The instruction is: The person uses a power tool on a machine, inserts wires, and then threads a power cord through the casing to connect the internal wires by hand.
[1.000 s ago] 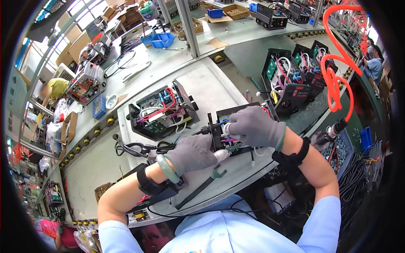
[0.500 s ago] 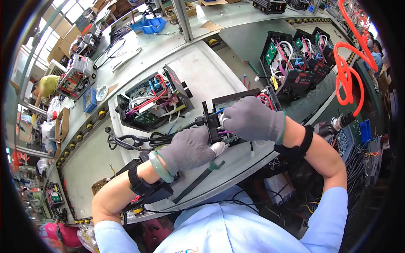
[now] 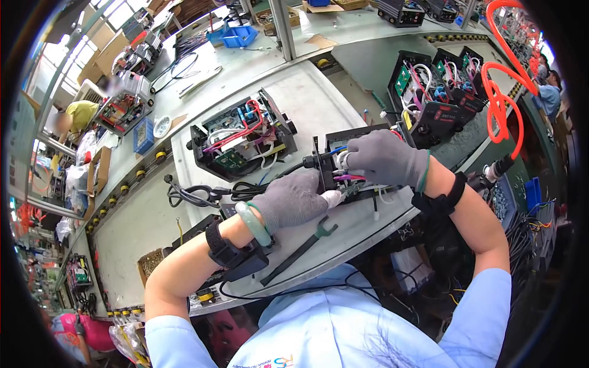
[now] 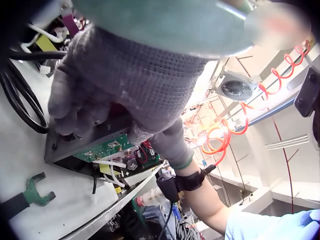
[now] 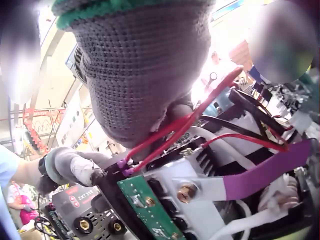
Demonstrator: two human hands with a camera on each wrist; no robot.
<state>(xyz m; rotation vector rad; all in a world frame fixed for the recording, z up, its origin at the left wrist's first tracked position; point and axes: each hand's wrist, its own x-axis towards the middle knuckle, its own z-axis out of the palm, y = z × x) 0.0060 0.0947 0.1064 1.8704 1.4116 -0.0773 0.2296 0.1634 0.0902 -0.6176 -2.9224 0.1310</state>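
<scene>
Both hands wear grey knit gloves and work at one half-assembled machine. My left hand grips its upright black end panel, fingers over the outer face and white-taped thumb around the lower edge. On the panel's inner side is my right hand, its fingers bent down among the wires; I cannot tell what they hold. A black cable gland with a power cord sits on the panel. Inside the casing show a green circuit board, red wires and a purple-sleeved strip.
An open-ended spanner with a green head lies before the left hand. Another open machine stands behind on the white board; several more stand at right. An orange coiled hose hangs at right, a tool at its end.
The head view has shifted back and forth slightly. My right hand's fingers have drawn a little away from the panel, baring white parts beside it. My left hand keeps its grip.
</scene>
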